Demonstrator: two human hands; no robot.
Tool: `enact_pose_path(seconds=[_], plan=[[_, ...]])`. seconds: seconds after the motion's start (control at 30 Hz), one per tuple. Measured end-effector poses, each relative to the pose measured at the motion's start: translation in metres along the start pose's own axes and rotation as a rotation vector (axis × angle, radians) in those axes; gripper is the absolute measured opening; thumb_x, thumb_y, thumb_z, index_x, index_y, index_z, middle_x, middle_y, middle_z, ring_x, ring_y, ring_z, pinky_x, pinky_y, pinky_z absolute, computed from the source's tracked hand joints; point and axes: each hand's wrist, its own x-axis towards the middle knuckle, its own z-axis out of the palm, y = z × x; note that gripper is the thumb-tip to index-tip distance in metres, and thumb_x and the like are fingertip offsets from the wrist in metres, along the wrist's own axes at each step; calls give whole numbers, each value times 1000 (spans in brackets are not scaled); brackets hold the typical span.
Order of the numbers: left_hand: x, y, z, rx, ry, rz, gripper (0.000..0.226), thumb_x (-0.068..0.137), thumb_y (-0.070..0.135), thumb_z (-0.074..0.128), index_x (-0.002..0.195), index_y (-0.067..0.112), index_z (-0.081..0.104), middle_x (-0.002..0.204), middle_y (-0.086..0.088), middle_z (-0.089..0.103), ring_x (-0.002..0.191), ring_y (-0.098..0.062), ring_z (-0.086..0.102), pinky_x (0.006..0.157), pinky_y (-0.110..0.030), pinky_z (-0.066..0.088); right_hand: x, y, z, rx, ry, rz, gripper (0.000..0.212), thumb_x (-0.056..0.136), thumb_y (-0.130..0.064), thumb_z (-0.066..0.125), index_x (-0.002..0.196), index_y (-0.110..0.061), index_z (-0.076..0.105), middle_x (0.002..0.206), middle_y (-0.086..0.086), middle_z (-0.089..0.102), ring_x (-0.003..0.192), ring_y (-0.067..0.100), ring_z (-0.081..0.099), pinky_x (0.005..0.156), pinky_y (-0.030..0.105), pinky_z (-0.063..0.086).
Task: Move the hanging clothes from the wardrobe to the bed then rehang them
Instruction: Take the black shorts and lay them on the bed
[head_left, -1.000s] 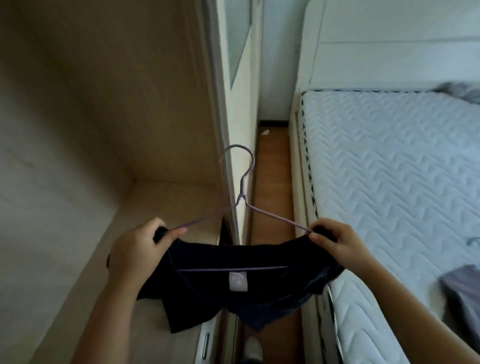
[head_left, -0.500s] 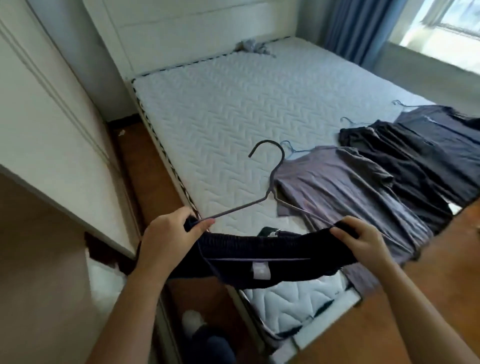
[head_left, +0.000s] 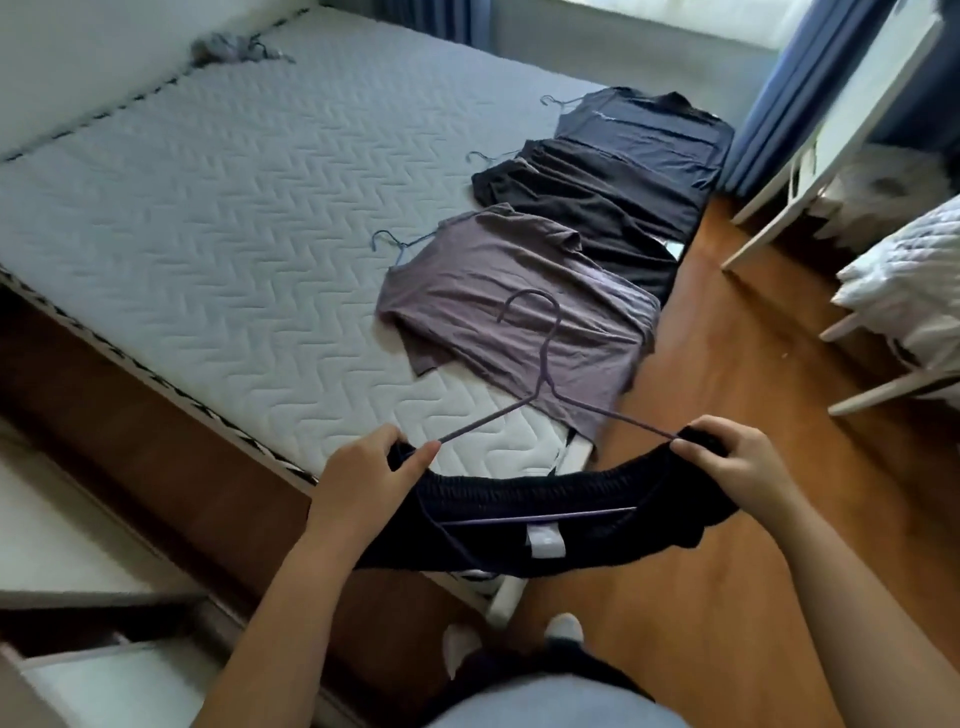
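Observation:
I hold a black garment (head_left: 540, 519) on a thin purple wire hanger (head_left: 543, 364) in front of me, above the near corner of the bed (head_left: 208, 218). My left hand (head_left: 363, 478) grips the garment's left shoulder and my right hand (head_left: 727, 457) grips its right shoulder. The hanger's hook points away from me, over a mauve shirt (head_left: 509, 301) that lies flat on the mattress on its own hanger. Beyond it lie a black garment (head_left: 587, 208) and a dark blue shirt (head_left: 644, 135), each on a hanger.
A crumpled grey cloth (head_left: 228, 47) lies at the head of the bed. White wardrobe panels (head_left: 62, 545) stand at my left. Wooden floor (head_left: 727, 597) runs along the bed's foot, with white furniture (head_left: 857, 156) and white bedding (head_left: 904, 280) at the right. My feet (head_left: 509, 639) are below.
My view has swung from the wardrobe interior right to the bed. Both hands have carried the black garment on its hanger along, keeping the same hold.

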Motion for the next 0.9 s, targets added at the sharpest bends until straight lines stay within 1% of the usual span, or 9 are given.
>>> enact_pose_path(seconds=[0.1, 0.17, 0.27, 0.33, 0.4, 0.47, 0.63, 0.77, 0.9], plan=[[-7, 5, 11, -4, 4, 7, 40, 82, 47, 56, 76, 8, 57, 70, -7, 58, 73, -24, 53, 66, -37, 41, -14, 12, -4, 6, -4, 41, 24, 78, -13, 69, 64, -28, 57, 70, -1, 64, 66, -6, 56, 59, 8, 39], [-14, 9, 19, -4, -21, -12, 39, 81, 49, 56, 73, 11, 56, 70, -7, 58, 74, -24, 53, 67, -38, 43, -20, 22, -8, 16, -8, 60, 21, 79, -14, 69, 65, -26, 59, 71, 1, 64, 66, 3, 57, 59, 9, 40], [-23, 24, 30, -1, -49, -26, 38, 82, 48, 56, 72, 12, 56, 66, -5, 57, 70, -21, 53, 60, -32, 39, -28, 38, -18, 26, -12, 85, 9, 80, -14, 68, 73, -15, 63, 74, 7, 65, 70, 17, 57, 60, 10, 40], [-29, 39, 39, 10, -49, -7, 37, 83, 46, 57, 73, 10, 56, 64, -4, 56, 66, -20, 53, 56, -26, 36, -31, 51, -28, 38, -22, 87, 7, 80, -14, 68, 75, -11, 64, 75, 9, 65, 69, 18, 57, 59, 10, 40], [-34, 58, 52, 24, -38, 4, 36, 83, 44, 57, 74, 9, 56, 64, -5, 56, 66, -21, 53, 56, -23, 35, -33, 66, -44, 58, -25, 89, 10, 80, -14, 67, 72, -15, 63, 73, 7, 64, 65, 10, 55, 58, 10, 40], [-38, 81, 68, 31, -24, 10, 37, 83, 44, 57, 72, 9, 56, 62, -2, 54, 66, -21, 52, 55, -25, 35, -33, 85, -64, 72, -22, 88, 14, 80, -14, 67, 69, -20, 62, 71, 4, 64, 63, 8, 55, 57, 13, 41], [-56, 154, 130, 27, 6, -9, 36, 83, 45, 57, 75, 10, 59, 63, -2, 55, 69, -25, 54, 61, -33, 37, -32, 149, -135, 57, -71, 108, 8, 81, -14, 66, 76, -8, 64, 75, 11, 65, 69, 18, 56, 58, 25, 41], [-73, 210, 183, -2, 0, -57, 36, 83, 46, 55, 78, 10, 58, 73, -7, 62, 74, -27, 57, 65, -35, 41, -23, 194, -193, 47, -103, 113, 14, 82, -14, 65, 69, -17, 61, 73, 8, 63, 72, 23, 56, 63, 33, 42], [-90, 232, 203, -53, 43, -150, 39, 83, 45, 56, 74, 8, 57, 70, -8, 61, 72, -25, 56, 66, -38, 42, 4, 205, -220, 38, -165, 47, 19, 81, -15, 67, 66, -23, 59, 69, 2, 61, 69, 21, 55, 64, 35, 43]])
